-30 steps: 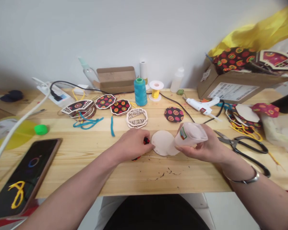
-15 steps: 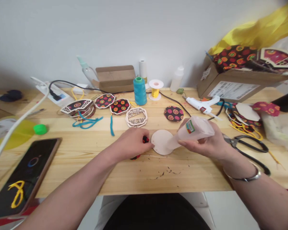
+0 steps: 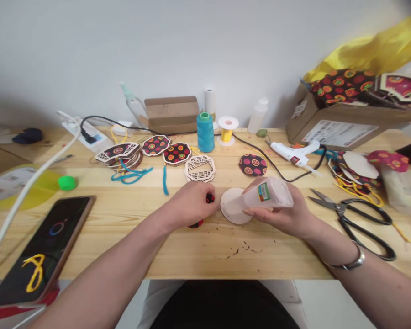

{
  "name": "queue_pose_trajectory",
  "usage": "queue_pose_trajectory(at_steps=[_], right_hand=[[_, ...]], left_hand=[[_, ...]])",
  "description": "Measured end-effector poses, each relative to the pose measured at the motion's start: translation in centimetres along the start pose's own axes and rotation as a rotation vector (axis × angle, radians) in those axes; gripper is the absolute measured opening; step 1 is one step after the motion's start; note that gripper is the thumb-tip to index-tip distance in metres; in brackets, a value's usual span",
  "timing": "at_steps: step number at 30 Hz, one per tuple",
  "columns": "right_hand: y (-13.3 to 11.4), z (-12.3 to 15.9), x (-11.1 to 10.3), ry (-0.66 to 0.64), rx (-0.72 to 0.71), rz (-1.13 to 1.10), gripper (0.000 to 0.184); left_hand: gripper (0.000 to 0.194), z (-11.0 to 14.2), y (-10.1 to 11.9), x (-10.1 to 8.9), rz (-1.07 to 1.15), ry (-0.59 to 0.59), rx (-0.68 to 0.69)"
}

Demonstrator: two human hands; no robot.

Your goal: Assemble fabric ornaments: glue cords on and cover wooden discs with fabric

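Note:
My right hand (image 3: 284, 214) is wrapped round a clear glue bottle (image 3: 269, 194), tipped on its side with the nozzle pointing left and down onto a plain round wooden disc (image 3: 231, 208) lying on the wooden table (image 3: 205, 246). My left hand (image 3: 190, 205) rests fingers-curled on the table just left of the disc, covering a piece of black patterned fabric (image 3: 209, 198) with red dots, of which only small bits show.
Scissors (image 3: 359, 217) lie to the right and a hot glue gun (image 3: 292, 153) with its cable behind. Teal thread cone (image 3: 205, 132), yellow spool (image 3: 228, 130), a lattice wooden piece (image 3: 199, 167), fabric-covered pieces (image 3: 154, 148), a phone (image 3: 44, 246) at left, a cardboard box (image 3: 339, 125) at right.
My right hand has tipped the glue bottle lower and more sideways, bringing its nozzle down onto the disc. The left hand has stayed put. The view has shifted slightly.

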State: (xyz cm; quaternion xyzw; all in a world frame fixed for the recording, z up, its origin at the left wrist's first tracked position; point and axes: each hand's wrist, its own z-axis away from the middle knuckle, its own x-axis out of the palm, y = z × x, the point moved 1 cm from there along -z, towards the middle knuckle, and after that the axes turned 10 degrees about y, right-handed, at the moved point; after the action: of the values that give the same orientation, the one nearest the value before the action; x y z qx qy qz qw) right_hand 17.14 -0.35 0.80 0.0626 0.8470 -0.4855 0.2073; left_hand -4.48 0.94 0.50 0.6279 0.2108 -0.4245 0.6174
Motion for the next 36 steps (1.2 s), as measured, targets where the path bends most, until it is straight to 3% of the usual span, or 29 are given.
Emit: queue_pose_trajectory(at_steps=[12, 22, 36], right_hand=[[-0.05, 0.06, 0.27, -0.07, 0.036, -0.026, 0.021], [0.63, -0.01, 0.61, 0.027, -0.019, -0.072, 0.021], [0.54, -0.02, 0.5, 0.032, 0.067, -0.024, 0.02]], left_hand=[[0.02, 0.02, -0.15, 0.07, -0.026, 0.015, 0.002], [0.018, -0.03, -0.26, 0.07, -0.071, 0.008, -0.012], [0.017, -0.01, -0.34, 0.08, -0.07, 0.019, -0.019]])
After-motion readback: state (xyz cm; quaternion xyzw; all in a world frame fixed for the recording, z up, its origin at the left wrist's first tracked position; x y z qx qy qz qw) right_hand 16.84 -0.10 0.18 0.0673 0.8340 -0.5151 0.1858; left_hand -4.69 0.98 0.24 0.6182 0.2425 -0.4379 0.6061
